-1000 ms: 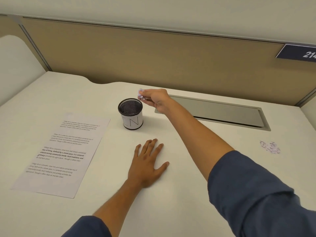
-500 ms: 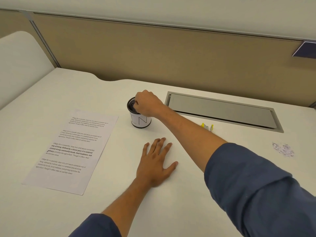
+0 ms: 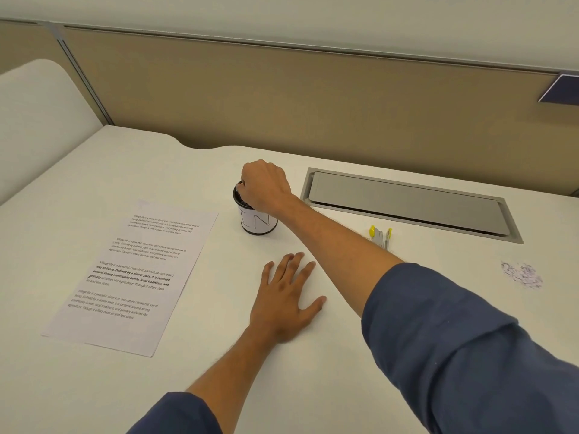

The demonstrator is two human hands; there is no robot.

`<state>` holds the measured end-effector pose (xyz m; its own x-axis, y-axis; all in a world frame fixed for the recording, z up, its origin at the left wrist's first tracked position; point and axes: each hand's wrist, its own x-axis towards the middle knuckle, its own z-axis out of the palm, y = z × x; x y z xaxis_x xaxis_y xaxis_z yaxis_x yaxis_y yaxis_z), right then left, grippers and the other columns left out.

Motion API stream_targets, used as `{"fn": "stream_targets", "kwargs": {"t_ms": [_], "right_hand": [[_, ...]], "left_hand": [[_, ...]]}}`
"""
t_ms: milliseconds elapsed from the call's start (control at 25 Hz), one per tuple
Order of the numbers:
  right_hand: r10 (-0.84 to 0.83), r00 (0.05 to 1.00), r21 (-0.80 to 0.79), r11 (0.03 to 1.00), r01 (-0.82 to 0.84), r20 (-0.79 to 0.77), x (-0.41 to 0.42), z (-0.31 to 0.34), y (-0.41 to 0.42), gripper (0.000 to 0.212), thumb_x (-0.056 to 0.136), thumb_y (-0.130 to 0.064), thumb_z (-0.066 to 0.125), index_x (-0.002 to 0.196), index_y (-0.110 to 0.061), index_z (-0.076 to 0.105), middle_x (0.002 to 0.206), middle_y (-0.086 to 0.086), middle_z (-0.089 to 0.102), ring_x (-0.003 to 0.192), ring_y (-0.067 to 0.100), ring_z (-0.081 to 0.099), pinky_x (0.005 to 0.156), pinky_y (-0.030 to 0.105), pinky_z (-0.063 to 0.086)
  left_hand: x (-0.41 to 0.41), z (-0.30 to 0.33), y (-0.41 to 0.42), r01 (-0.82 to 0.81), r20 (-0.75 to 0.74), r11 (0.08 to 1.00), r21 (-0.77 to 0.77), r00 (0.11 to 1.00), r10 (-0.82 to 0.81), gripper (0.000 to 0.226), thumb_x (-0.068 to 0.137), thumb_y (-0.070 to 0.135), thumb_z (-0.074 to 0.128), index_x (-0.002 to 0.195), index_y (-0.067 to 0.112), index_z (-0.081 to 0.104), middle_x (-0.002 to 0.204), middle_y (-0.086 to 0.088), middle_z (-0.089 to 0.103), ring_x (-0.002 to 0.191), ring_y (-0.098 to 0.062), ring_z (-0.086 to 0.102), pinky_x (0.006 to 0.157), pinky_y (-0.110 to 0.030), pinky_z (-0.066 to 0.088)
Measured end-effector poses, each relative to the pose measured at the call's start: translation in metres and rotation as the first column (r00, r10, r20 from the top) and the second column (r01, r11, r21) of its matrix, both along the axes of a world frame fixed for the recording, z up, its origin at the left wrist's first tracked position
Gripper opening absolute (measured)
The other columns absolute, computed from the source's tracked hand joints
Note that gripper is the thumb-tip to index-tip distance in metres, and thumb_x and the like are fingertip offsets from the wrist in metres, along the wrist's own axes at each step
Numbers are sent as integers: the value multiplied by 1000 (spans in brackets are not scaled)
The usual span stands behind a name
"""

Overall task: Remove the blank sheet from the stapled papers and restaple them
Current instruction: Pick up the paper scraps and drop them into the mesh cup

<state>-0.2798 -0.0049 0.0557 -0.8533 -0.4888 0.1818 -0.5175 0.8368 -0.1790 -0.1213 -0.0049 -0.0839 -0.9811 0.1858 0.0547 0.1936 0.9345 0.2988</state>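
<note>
White desk surface (image 3: 313, 386) fills most of the head view, backed by a tan partition panel (image 3: 313, 98), with a grey recessed cable flap (image 3: 407, 202) set into the desk near the back edge.

Over the mouth of a small black mesh cup (image 3: 258, 222) with a white label, the right hand (image 3: 266, 187) is bunched knuckles-up, its fingers curled downward into or onto the cup's rim. Whether those fingertips pinch anything cannot be told, since the back of the hand hides them. The right forearm runs diagonally from the lower right, bare to a rolled dark-blue sleeve (image 3: 470, 355), and crosses above the desk.

Nearer the viewer, the left hand (image 3: 286, 303) lies palm-down on the bare desk, fingers straight and slightly spread, thumb out to the side, holding nothing. Its forearm comes up from the bottom edge, also in a blue sleeve.

To the left of both hands, well apart from them, the printed papers (image 3: 134, 274) lie flat, text side up, angled a little, with four blocks of print showing. Just beside the right forearm, on its far side and in front of the cable flap, sits a small stapler (image 3: 380, 236) with yellow parts. Farther right on the desk lies a small heap of purplish scraps (image 3: 521, 274).
</note>
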Motion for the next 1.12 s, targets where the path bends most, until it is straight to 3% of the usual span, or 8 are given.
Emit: {"fn": "stream_targets", "kwargs": {"t_ms": [240,400,640,800,880,960,1040,1120], "right_hand": [[-16,999,-29,999,15,-31,-3,-3,1,24,81,-5,54,93,-16,70,93,-1,70,89,24,63,87,34,36],[5,1000,-81,997,-6,-1,-6,-5,6,21,90,-19,50,89,-12,71,97,2,61,92,24,57,82,35,33],[12,994,-137,991,3,110,-12,-5,14,30,81,-9,54,103,-19,70,107,4,69,94,27,62,73,29,38],[42,990,-158,987,-21,134,-12,-8,14,19,85,-15,51,78,-11,68,83,7,67,77,33,60,60,30,38],[40,989,-262,965,-2,140,-14,-7,17,18,84,-12,55,84,-14,72,89,4,70,82,27,62,65,30,45],[24,974,-495,864,93,224,-18,-6,23,19,80,-9,62,92,-15,75,91,0,73,86,19,65,76,29,50],[52,918,-737,615,280,393,-23,-3,34,14,76,-5,69,88,-10,75,79,3,72,75,17,69,74,24,53],[102,847,-807,383,450,521,-29,-5,52,10,77,-1,71,81,-9,73,75,5,69,66,14,69,68,18,51]], "left_hand": [[0,-2,0,-7,16,1000,-9,1000,7,72,91,69,19,154,35,7,164,7,3,150,-12,-5,120,-42,-10],[0,-3,0,-9,0,1000,5,1000,9,70,92,69,21,153,36,12,164,8,4,150,-11,-4,120,-40,-10],[0,-1,0,-14,-24,1000,19,1000,14,69,92,68,26,152,36,16,163,9,6,150,-10,-1,120,-40,-9],[0,-1,0,-11,-12,1000,15,1000,11,69,92,68,26,152,37,14,163,10,4,149,-9,-4,118,-37,-13],[1,0,0,-12,-7,1000,9,1000,12,69,92,69,25,152,37,12,163,11,2,149,-8,-6,117,-36,-15],[2,1,0,-11,-7,1000,7,1000,11,69,92,69,24,152,37,12,163,11,1,149,-8,-7,118,-37,-14],[2,2,0,-9,-7,1000,17,1000,10,69,92,68,26,152,37,15,163,11,3,149,-8,-5,120,-38,-10],[3,4,1,-13,-16,1000,18,1000,13,68,92,67,27,152,36,17,163,11,5,149,-9,-3,121,-40,-6]]}}
